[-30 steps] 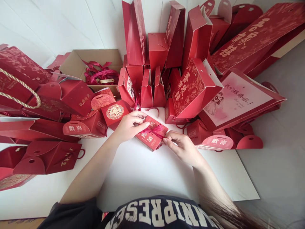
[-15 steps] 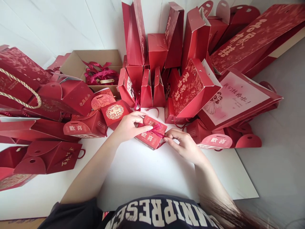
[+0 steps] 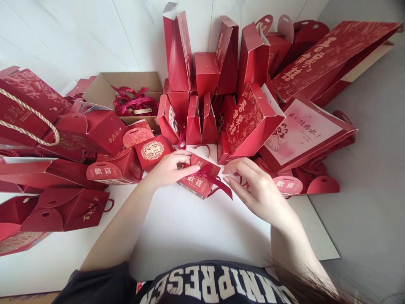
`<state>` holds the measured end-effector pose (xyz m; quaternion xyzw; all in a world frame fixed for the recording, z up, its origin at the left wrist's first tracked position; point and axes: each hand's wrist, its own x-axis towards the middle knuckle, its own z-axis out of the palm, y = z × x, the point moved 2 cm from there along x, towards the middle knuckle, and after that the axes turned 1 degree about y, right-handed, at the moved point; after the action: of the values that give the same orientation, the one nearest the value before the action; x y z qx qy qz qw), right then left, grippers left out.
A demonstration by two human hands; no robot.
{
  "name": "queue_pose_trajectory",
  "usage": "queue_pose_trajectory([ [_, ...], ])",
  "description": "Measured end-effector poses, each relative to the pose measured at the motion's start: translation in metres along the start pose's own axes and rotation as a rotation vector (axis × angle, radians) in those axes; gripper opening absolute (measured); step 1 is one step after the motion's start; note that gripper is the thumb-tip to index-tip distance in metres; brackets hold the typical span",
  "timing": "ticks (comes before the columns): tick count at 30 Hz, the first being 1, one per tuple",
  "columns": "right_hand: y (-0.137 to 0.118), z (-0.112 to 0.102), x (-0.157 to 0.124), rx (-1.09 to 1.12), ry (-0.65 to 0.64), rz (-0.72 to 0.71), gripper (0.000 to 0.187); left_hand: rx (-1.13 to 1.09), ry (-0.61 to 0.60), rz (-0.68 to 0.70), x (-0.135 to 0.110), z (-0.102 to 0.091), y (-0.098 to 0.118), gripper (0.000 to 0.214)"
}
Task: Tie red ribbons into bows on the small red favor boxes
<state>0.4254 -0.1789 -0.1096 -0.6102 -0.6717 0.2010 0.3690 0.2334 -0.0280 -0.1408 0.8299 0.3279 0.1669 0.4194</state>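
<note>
A small red gift box [image 3: 194,181] with white Chinese characters lies on the white table in front of me. Across its top runs a dark magenta ribbon [image 3: 205,170] tied in a bow, one loose tail hanging over the right side. My left hand [image 3: 169,168] is closed at the box's left edge, its thumb tip pressing the ribbon by the knot; its other fingertips are partly hidden. To the right of the box, my right hand [image 3: 253,185] hovers with thumb and fingers apart, holding nothing.
A cardboard box [image 3: 101,90] of loose ribbons stands at the back left. Red gift bags [image 3: 253,122] are stacked behind and to the right. More red boxes [image 3: 115,168] crowd the left side, near a bag with a rope handle [image 3: 38,120]. A grey wall borders the right.
My right hand has let go of the ribbon tail and moved right, its fingers spreading. The tail now hangs free. My left hand stays at the bow. The view has shifted slightly.
</note>
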Motion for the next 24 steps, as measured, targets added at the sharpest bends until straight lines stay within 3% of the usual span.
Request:
queue_pose_trajectory([
  [3, -0.013, 0.015, 0.008, -0.133, -0.023, -0.095, 0.016, -0.102, -0.017, -0.049, 0.002, -0.001, -0.007, 0.038],
  [9, -0.033, 0.089, 0.026, -0.577, -0.04, -0.299, 0.027, -0.326, -0.033, -0.163, 0.002, 0.001, -0.02, 0.036],
  [12, -0.038, 0.113, 0.032, -0.671, -0.002, -0.304, 0.016, -0.366, -0.02, -0.169, 0.002, 0.0, -0.021, 0.031],
  [15, -0.034, 0.118, 0.034, -0.679, 0.018, -0.345, 0.022, -0.323, -0.031, -0.115, 0.002, -0.003, -0.018, 0.033],
  [24, -0.008, 0.096, 0.023, -0.507, -0.015, -0.472, 0.026, -0.13, -0.013, -0.014, 0.003, -0.002, -0.011, 0.042],
])
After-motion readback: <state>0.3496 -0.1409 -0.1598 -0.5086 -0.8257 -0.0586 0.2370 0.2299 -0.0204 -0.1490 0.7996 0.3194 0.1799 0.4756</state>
